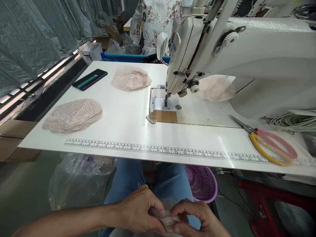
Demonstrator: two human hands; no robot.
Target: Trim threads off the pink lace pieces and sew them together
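Down in my lap, below the table edge, my left hand [138, 210] and my right hand [197, 219] pinch a small piece of pale pink lace [168, 220] between them, fingers closed on it. On the white table [123, 115] lie two stacks of the same lace pieces: one at front left [74, 115], one farther back [130, 79]. The white sewing machine [222, 56] stands at the right, its needle plate [160, 105] bare. Another pale piece [217, 88] lies behind the machine head.
Scissors [269, 144] with red and yellow handles lie at the right, beside coiled cord [293, 121]. A dark phone [90, 79] rests at back left. A purple basket [202, 182] and a plastic bag [79, 181] sit under the table. A person in a floral top [155, 23] stands beyond.
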